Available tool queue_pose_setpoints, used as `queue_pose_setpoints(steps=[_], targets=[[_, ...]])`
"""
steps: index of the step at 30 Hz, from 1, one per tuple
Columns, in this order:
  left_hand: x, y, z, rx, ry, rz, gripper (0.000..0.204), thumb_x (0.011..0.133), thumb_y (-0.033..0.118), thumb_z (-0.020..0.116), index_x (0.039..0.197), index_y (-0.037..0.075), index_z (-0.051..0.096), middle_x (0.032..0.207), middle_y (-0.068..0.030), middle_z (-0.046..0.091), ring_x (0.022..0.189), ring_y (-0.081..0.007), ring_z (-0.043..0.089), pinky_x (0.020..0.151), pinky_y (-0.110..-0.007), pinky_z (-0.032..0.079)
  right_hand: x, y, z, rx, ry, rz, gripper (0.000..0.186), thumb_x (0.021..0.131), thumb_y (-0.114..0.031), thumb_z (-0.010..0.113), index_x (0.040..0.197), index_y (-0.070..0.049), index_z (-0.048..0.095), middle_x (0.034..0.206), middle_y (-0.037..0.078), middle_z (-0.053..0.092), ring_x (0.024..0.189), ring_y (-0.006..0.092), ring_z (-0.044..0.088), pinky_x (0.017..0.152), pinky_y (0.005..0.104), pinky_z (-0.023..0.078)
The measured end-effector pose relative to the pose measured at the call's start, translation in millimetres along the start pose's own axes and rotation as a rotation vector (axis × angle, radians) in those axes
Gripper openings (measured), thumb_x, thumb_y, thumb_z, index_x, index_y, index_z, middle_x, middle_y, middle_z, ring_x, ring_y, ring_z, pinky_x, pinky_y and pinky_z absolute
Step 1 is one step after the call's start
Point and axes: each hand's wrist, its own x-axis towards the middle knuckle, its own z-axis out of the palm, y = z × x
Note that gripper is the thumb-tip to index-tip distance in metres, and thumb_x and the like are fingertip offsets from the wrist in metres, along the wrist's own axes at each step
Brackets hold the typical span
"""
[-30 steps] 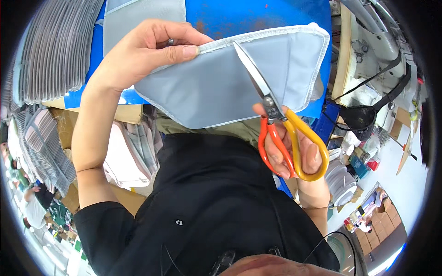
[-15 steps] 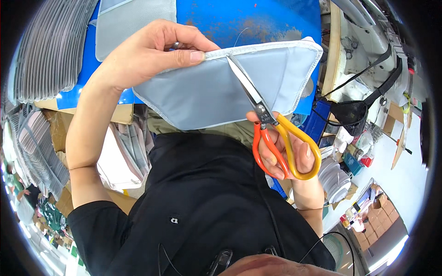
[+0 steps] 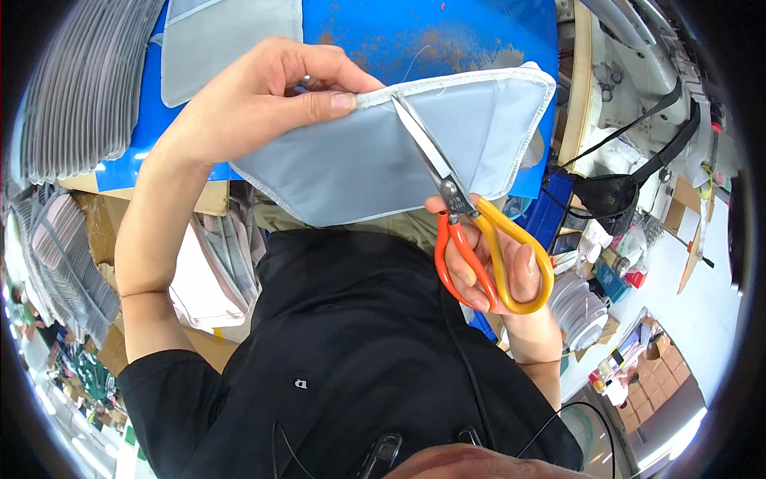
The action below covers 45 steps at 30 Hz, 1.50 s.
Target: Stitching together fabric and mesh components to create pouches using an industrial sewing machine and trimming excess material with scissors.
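My left hand (image 3: 271, 96) pinches the far stitched edge of a grey-blue fabric piece (image 3: 351, 172) between thumb and fingers. The piece has rounded corners and a pale overlocked border, and hangs tilted in front of my body. In my right hand (image 3: 523, 275) is a pair of scissors (image 3: 447, 188) with one red and one yellow handle loop. Their blade tips touch the border just right of my left thumb, nearly closed. A loose thread (image 3: 415, 60) sticks up from the edge near the tips.
A tall stack of grey pieces (image 3: 84, 88) stands at the far left of the blue worktop (image 3: 383, 24). Another flat grey piece (image 3: 231, 56) lies beside it. More pieces (image 3: 68, 247) are piled at left. A black strap (image 3: 670, 160) hangs by a pale machine (image 3: 638, 80) at right.
Almost nothing differs. The scissors and my right hand have shifted very slightly left, with the tips still at the fabric's edge.
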Motion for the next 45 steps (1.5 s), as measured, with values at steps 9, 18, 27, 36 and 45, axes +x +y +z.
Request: queue_pose_setpoints(steps=[9, 18, 27, 36, 45], targets=[[3.9, -6.9, 5.0, -0.036, -0.03, 0.02, 0.027, 0.097, 0.015, 0.069, 0.119, 0.001, 0.075, 0.088, 0.0006, 0.06, 0.083, -0.008, 0.055, 0.078, -0.023, 0.043, -1.4, -3.8, 2.4, -0.161, 0.018, 0.046, 0.084, 0.097, -0.059, 0.064, 0.145, 0.005, 0.041, 0.07, 0.002, 0.053, 0.042, 0.0068, 0.044, 0.041, 0.0186, 0.036], [4.7, -8.5, 8.3, -0.139, -0.011, -0.081, 0.028, 0.096, 0.019, 0.071, 0.118, 0.002, 0.076, 0.088, 0.002, 0.059, 0.084, -0.0072, 0.055, 0.079, -0.022, 0.042, -5.6, 2.1, 4.2, 0.002, 0.0, 0.009, 0.09, 0.097, -0.064, 0.058, 0.147, 0.009, 0.036, 0.072, 0.003, 0.053, 0.043, 0.0077, 0.046, 0.04, 0.019, 0.037], [4.4, -6.9, 8.4, -0.068, -0.021, -0.009, 0.026, 0.096, 0.014, 0.07, 0.119, 0.001, 0.076, 0.086, 0.0017, 0.057, 0.082, -0.0063, 0.053, 0.076, -0.021, 0.041, -4.4, 1.9, 1.2, 0.002, 0.004, 0.029, 0.094, 0.097, -0.066, 0.058, 0.148, 0.01, 0.035, 0.073, 0.004, 0.053, 0.043, 0.0066, 0.045, 0.04, 0.0188, 0.036], [3.6, -9.9, 9.1, -0.058, -0.009, 0.002, 0.028, 0.097, 0.016, 0.07, 0.119, 0.001, 0.076, 0.084, 0.0017, 0.055, 0.079, -0.0067, 0.05, 0.072, -0.023, 0.039, -5.7, 6.0, 5.9, 0.088, -0.006, 0.064, 0.088, 0.099, -0.063, 0.054, 0.149, 0.007, 0.035, 0.073, 0.003, 0.052, 0.043, 0.0063, 0.042, 0.04, 0.0188, 0.035], [3.4, -9.4, 10.0, -0.068, -0.013, 0.004, 0.028, 0.096, 0.016, 0.07, 0.119, 0.001, 0.075, 0.083, 0.0018, 0.053, 0.081, -0.0066, 0.05, 0.074, -0.023, 0.039, -6.3, 3.3, 7.0, 0.067, 0.013, 0.055, 0.084, 0.101, -0.061, 0.053, 0.149, 0.006, 0.036, 0.073, 0.003, 0.052, 0.043, 0.0066, 0.042, 0.04, 0.0189, 0.035]])
